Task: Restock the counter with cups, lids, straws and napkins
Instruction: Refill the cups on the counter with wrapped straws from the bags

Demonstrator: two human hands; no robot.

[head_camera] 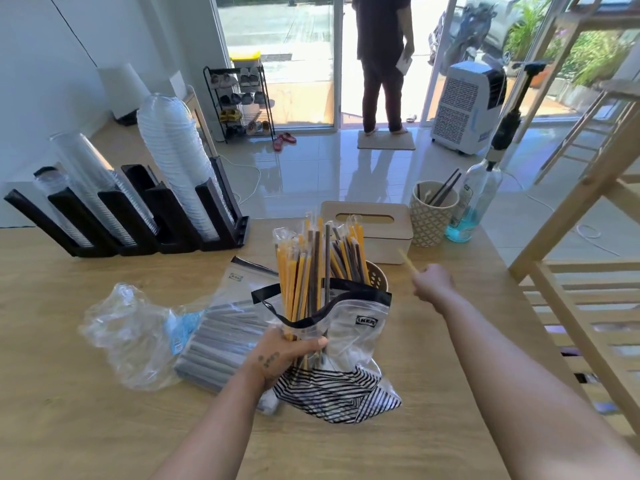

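straw bundle (308, 271) gripped upright by left hand (287, 351) | single straw (406, 259) pinched by right hand (433, 284) | perforated cup (376, 278) just left of it

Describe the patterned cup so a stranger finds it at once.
Go to the far edge of the wooden table. The cup stands between the pale tissue box and the bottle of blue liquid. It alone wears a diamond pattern and holds a few dark sticks.

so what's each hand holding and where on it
The left hand grips the zip bag of straws around its middle. The right hand holds one yellow straw by its near end.
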